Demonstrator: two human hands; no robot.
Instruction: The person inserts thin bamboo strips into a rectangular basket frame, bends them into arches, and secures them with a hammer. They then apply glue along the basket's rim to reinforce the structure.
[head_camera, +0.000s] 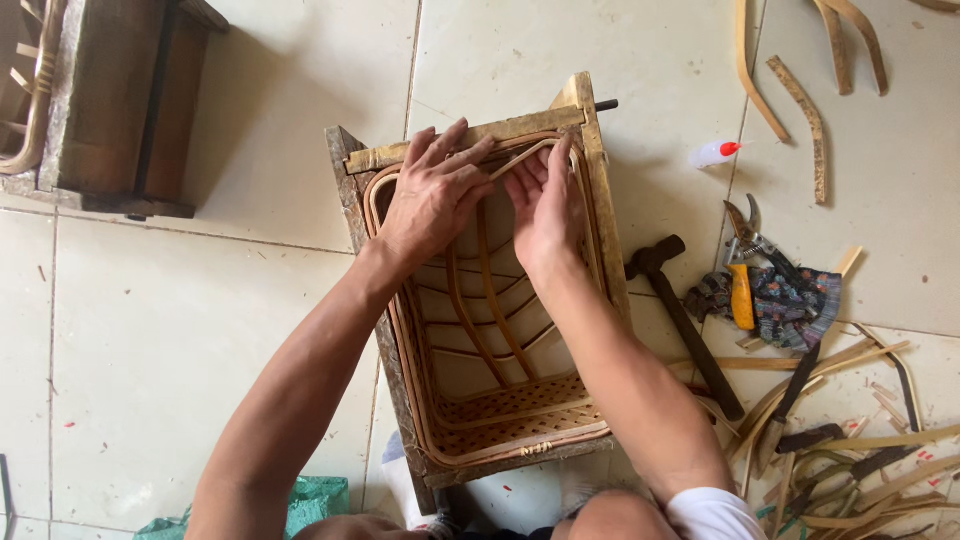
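The bent cane strip (520, 158) lies along the far inside edge of the wooden frame (600, 190) on the tiled floor (180, 330); the left hand (432, 198) has its fingers spread flat and pushes down on the strip; the right hand (548, 205) is flat too, fingers close together, with the tips on the strip's curved corner; a woven cane panel (515, 405) sits in the near end of the frame; a black hammer (685, 320) lies just to the right of it; a small white bottle with a red cap (715, 153) lies farther off; cutters with a yellow handle (742, 265) rest on a dark patterned cloth (795, 300); loose cane strips (860, 460) are piled at the right.
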